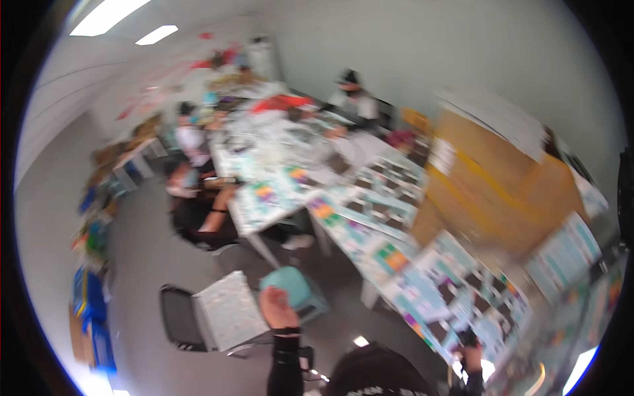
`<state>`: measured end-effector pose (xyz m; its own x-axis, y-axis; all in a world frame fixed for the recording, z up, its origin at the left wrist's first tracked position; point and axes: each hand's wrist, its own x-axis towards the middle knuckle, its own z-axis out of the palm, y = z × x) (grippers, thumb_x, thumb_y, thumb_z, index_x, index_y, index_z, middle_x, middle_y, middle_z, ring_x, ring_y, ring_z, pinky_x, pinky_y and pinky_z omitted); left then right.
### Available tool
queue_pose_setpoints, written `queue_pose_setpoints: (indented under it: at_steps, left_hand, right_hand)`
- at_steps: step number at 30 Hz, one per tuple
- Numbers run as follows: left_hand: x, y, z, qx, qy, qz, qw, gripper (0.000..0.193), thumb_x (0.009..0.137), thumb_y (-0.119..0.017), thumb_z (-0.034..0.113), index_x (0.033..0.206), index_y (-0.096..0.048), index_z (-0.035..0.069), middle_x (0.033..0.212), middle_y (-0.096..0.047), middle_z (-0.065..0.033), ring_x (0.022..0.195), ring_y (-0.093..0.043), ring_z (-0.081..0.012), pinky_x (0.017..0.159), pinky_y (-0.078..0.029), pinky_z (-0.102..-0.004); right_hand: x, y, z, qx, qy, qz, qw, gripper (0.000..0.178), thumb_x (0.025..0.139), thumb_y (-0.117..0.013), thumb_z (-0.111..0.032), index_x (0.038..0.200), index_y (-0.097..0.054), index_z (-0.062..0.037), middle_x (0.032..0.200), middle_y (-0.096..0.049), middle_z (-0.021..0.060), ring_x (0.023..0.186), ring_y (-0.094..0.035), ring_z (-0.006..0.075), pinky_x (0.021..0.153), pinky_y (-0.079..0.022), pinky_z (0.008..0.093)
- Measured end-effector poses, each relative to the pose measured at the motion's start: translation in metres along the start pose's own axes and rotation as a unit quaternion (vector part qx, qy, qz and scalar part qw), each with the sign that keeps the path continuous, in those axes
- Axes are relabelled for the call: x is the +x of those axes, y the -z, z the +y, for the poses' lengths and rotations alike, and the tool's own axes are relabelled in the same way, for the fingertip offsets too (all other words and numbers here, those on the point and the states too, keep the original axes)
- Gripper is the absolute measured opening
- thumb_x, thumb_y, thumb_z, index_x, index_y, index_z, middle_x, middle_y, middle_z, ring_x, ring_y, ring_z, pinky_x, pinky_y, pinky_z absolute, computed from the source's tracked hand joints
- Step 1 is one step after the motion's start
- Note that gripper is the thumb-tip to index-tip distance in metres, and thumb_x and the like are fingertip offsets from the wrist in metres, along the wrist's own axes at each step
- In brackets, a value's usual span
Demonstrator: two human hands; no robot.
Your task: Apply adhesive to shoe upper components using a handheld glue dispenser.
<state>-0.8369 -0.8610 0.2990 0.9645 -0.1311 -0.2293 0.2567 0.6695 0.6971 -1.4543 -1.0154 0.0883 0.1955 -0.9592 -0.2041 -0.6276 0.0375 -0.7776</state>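
Observation:
My left hand [279,308], with a dark band at the wrist, hangs in front of a teal stool [289,284]. Its fingers look bent, but blur hides whether anything is in them. At the lower right, my right hand [470,356] is over the near edge of a table, its fingers closed around something dark. What that is cannot be made out. Beside it lies a light-blue printed sheet [417,290] with several dark square pieces [474,280] near it. The whole view is smeared by motion.
A large brown cardboard sheet [489,191] leans at the right. A black chair [181,317] bears a pale board [231,310]. People sit along the long paper-strewn table [254,241]. Blue bins [92,297] line the left wall.

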Motion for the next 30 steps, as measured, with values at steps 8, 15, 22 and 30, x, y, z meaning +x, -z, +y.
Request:
queue_pose_setpoints:
  at_steps: [8, 15, 22, 30]
  left_hand:
    - [-0.1, 0.038, -0.156, 0.568, 0.247, -0.762, 0.19, 0.024, 0.092, -0.051, 0.023, 0.096, -0.069, 0.007, 0.079, -0.069, -0.0115, 0.071, -0.066, -0.0261, 0.067, -0.052, -0.038]
    - [-0.147, 0.056, -0.266, 0.641, 0.058, -0.757, 0.115, 0.024, 0.09, -0.051, 0.024, 0.095, -0.068, 0.009, 0.095, -0.068, -0.0183, 0.092, -0.064, -0.0393, 0.084, -0.05, -0.05]
    - [-0.182, 0.018, -0.352, 0.582, -0.11, -0.786, 0.177, 0.031, 0.08, -0.06, 0.008, 0.109, -0.062, 0.002, 0.124, -0.053, -0.014, 0.116, -0.052, -0.0347, 0.094, -0.047, -0.0434]
    - [-0.203, -0.013, -0.397, 0.522, 0.001, -0.849, 0.084, 0.043, 0.078, -0.059, 0.003, 0.121, -0.057, -0.001, 0.129, -0.049, -0.0165, 0.119, -0.05, -0.0354, 0.099, -0.046, -0.0404]
  right_hand:
    - [-0.037, 0.027, -0.179, 0.254, -0.248, -0.017, 0.935, 0.029, 0.073, -0.062, 0.005, 0.102, -0.061, -0.0004, 0.083, -0.069, 0.0059, 0.076, -0.068, 0.0182, 0.066, -0.052, 0.0286]
    - [-0.047, 0.044, -0.125, 0.292, -0.289, -0.009, 0.912, 0.026, 0.078, -0.058, 0.0, 0.103, -0.061, -0.0016, 0.083, -0.068, 0.004, 0.071, -0.064, 0.0097, 0.048, -0.049, 0.0233]
    - [-0.024, 0.031, -0.11, 0.267, -0.293, -0.041, 0.917, 0.036, 0.078, -0.068, -0.011, 0.111, -0.061, -0.0013, 0.078, -0.066, 0.0051, 0.058, -0.06, 0.0111, 0.049, -0.049, 0.0268]
    - [0.01, -0.005, -0.076, 0.209, -0.257, 0.052, 0.942, 0.054, 0.076, -0.067, -0.015, 0.125, -0.056, 0.003, 0.083, -0.068, 0.0184, 0.075, -0.067, 0.0309, 0.071, -0.052, 0.0385]
